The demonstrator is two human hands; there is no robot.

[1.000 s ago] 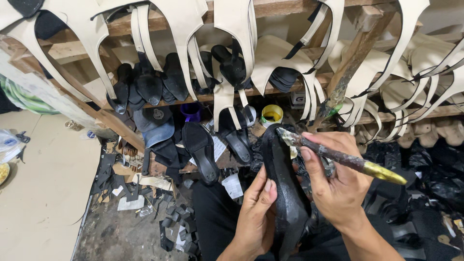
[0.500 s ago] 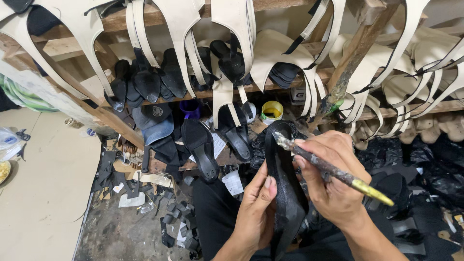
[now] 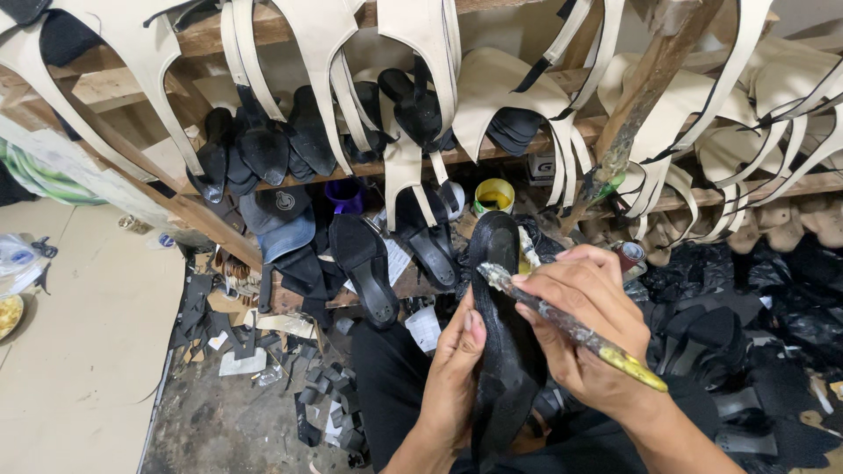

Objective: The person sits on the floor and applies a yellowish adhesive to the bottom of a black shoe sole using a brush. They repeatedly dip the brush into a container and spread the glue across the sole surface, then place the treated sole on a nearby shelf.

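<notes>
I see my left hand (image 3: 452, 369) clasping the black sole (image 3: 500, 333), long axis 12-to-6; my right hand (image 3: 584, 325) pinches the glue brush (image 3: 571, 326), bristles at 10 on it.

Bare floor (image 3: 79, 351) left open; hanging straps (image 3: 413, 88), shelved soles (image 3: 263, 149) crowd ahead.

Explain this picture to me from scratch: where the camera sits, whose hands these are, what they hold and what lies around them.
There is no machine here. The camera sits on a person's head and looks down at that person's own two bare hands. The left hand steadies a black shoe sole stood on end. The right hand grips a brush with a yellow-tipped handle, its bristle end touching the sole's edge. Beyond the hands, a wooden rack carries cream sandal straps and more black soles. A small yellow pot stands by the rack, and black scraps litter the floor.
</notes>
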